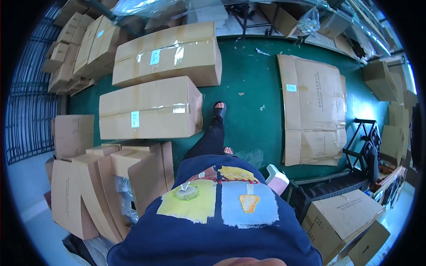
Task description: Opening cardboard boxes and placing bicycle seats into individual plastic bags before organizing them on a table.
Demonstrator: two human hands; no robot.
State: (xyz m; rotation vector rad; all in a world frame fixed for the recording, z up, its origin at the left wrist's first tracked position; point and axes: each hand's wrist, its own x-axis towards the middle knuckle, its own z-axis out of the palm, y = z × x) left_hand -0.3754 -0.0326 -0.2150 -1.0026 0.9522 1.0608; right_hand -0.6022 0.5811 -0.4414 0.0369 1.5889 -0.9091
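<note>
Neither my left hand nor my right hand shows. My dark blue shirt [199, 241] with coloured patches fills the lower middle, and one sandalled foot [218, 109] is stretched forward. A white and pink object [277, 181] juts out beside my right hip; its kind is unclear, and whether a hand touches it cannot be seen. Ahead on the left, two long taped cardboard boxes lie on the floor, a nearer box [146, 108] and a farther box [166, 55]. To the right a flattened carton [313, 111] lies on the floor.
Folded cartons [106, 190] lean together at the near left. Stacked boxes [95, 46] stand at the far left. A black folded frame [366, 144] and a cardboard box [341, 217] are on the right. Shelving [328, 42] runs along the back. Small scraps lie on the green floor [250, 66].
</note>
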